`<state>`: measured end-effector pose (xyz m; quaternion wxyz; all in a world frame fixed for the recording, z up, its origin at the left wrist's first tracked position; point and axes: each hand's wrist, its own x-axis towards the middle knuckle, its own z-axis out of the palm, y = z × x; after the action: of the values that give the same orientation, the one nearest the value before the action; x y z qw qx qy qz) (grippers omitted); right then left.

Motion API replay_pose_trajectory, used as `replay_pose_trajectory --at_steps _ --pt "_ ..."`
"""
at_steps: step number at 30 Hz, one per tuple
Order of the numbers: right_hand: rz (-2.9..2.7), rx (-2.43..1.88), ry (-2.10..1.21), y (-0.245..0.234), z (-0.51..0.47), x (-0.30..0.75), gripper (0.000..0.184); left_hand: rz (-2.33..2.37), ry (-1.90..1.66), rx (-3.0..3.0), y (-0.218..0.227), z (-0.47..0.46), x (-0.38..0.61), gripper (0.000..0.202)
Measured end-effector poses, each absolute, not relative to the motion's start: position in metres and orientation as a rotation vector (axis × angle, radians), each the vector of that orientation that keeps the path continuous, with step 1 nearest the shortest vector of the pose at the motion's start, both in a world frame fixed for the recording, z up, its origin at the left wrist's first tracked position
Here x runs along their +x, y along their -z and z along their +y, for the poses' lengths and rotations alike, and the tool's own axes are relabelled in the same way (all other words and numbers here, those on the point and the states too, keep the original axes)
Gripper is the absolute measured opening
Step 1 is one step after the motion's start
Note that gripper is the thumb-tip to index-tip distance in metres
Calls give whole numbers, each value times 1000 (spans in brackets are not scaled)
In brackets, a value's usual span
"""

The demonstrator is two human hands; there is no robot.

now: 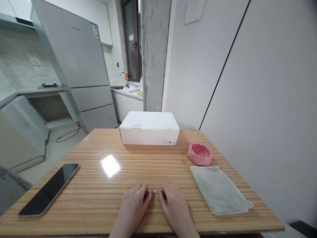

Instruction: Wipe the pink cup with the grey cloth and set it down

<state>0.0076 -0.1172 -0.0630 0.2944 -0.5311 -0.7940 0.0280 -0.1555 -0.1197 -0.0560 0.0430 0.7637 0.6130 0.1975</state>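
My left hand (pixel 132 206) and my right hand (pixel 173 206) rest palm-down side by side near the front edge of a striped wooden table (pixel 99 198), fingers lightly curled and holding nothing. Farther ahead, a closed white cardboard box (pixel 149 130) sits at the table's far edge. To the right stand a pink ceramic ashtray (pixel 199 154) and a folded grey-white cloth (pixel 219 190), the cloth nearest my right hand without touching it. A black-screened smartphone (pixel 49 190) lies face up at the left.
A white wall (pixel 247 82) runs beside the table's right side, and a concrete pillar (pixel 155 56) rises behind the box. Beyond the table's left side stand a grey refrigerator (pixel 74 56) and a kitchen counter with a sink tap (pixel 123 76). A blue-ended cable (pixel 66 135) lies on the floor.
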Motion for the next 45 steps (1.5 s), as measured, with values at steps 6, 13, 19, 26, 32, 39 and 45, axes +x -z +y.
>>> replay_pose_trajectory --at_steps 6,13,19,26,32,39,45 --pt "-2114 -1416 -85 63 -117 8 19 1887 -575 2332 57 -119 -155 21" --pt "-2115 -1420 -114 62 -117 8 19 1879 -582 2344 57 -120 -155 21" --pt "-2117 -1425 -132 63 -118 8 19 1885 -579 2347 57 -118 -155 22" --pt "-2112 -1435 -151 67 -116 8 18 1888 -578 2349 57 -119 -155 22" --pt "-2112 -1430 -141 68 -117 8 18 1881 -579 2346 56 -119 -155 22" --pt "-2102 -1447 -165 66 -117 8 18 1885 -646 2374 62 -119 -154 21" --pt "-2085 -1424 -173 69 -115 8 15 1776 -1232 2274 19 -118 -137 27"
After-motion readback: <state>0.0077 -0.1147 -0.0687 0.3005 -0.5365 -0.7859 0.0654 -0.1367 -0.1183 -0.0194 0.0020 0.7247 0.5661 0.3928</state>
